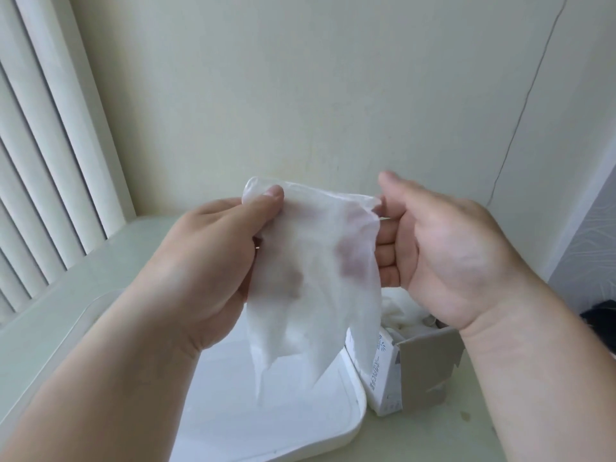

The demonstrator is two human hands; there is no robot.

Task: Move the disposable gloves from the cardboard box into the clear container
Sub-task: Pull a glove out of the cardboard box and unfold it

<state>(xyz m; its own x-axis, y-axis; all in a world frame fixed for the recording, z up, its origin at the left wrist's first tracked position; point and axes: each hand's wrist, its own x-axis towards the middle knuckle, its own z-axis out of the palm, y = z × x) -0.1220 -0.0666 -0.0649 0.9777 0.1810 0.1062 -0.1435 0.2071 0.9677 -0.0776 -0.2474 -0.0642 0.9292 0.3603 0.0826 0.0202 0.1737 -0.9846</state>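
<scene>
A thin, see-through disposable glove [310, 305] hangs in the air between my hands, its fingers pointing down. My left hand [213, 258] pinches its upper left corner between thumb and fingers. My right hand [433, 255] holds the upper right edge, with its fingers behind the film. Below them lies the clear container [346, 425], shallow with a white rounded rim. To its right stands the opened cardboard box [423, 375], flap up, with more white gloves [396, 311] bunched at its top. My right wrist hides part of the box.
The things rest on a pale green tabletop [66, 315] set against a pale wall. White vertical blinds [40, 161] run along the left. A dark object [600, 321] sits at the right edge, beside a grey patterned surface.
</scene>
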